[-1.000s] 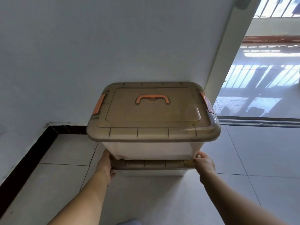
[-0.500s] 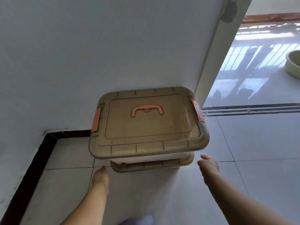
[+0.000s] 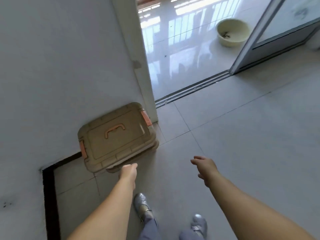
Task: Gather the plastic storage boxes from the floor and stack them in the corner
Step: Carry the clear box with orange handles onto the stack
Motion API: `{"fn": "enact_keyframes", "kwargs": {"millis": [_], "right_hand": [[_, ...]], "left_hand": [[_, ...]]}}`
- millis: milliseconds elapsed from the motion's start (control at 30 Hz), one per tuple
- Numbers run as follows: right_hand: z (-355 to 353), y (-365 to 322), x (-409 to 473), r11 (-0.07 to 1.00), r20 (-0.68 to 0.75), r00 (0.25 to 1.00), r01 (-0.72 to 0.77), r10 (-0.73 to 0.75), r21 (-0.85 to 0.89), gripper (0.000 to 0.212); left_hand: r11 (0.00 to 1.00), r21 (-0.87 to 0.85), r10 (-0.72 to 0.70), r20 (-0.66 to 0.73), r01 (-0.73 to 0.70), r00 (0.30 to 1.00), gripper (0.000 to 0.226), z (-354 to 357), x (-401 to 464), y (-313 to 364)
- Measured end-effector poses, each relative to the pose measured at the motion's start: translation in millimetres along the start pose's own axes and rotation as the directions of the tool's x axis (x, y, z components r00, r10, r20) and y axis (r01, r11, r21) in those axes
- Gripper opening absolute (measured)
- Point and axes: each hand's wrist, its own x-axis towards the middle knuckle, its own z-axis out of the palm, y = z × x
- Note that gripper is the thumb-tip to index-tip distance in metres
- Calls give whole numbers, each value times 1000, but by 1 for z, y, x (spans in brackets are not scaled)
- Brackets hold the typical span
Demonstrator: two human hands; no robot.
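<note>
Two plastic storage boxes stand stacked against the white wall beside the doorway. The top box (image 3: 115,137) has a brown lid with an orange carry handle and orange side clips. Only the lid rim of the lower box (image 3: 152,147) shows beneath it. My left hand (image 3: 128,172) hovers just in front of the stack's near corner, holding nothing, and I cannot tell whether it touches. My right hand (image 3: 205,168) is apart from the boxes to the right, fingers spread and empty.
A black skirting strip (image 3: 49,196) runs along the wall at the left. A sliding door track (image 3: 190,89) crosses the tiled floor, with a glass door panel (image 3: 270,37) at the right. A cream basin (image 3: 232,32) sits beyond it. My two feet (image 3: 143,207) stand on the tiles.
Both hands let go of the lower box and drew back from the stack. The view rose and swung right, showing the doorway, the basin and my feet.
</note>
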Motion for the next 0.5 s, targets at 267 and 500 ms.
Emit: {"fn": "enact_keyframes", "kwargs": {"millis": [267, 500], "right_hand": [[-244, 44, -95, 981, -230, 973, 22, 23, 192, 39], [-437, 110, -147, 914, -420, 902, 85, 99, 397, 23]], "left_hand": [[949, 179, 218, 230, -261, 949, 29, 148, -174, 40], [809, 331, 279, 512, -486, 812, 39, 310, -305, 1]]}}
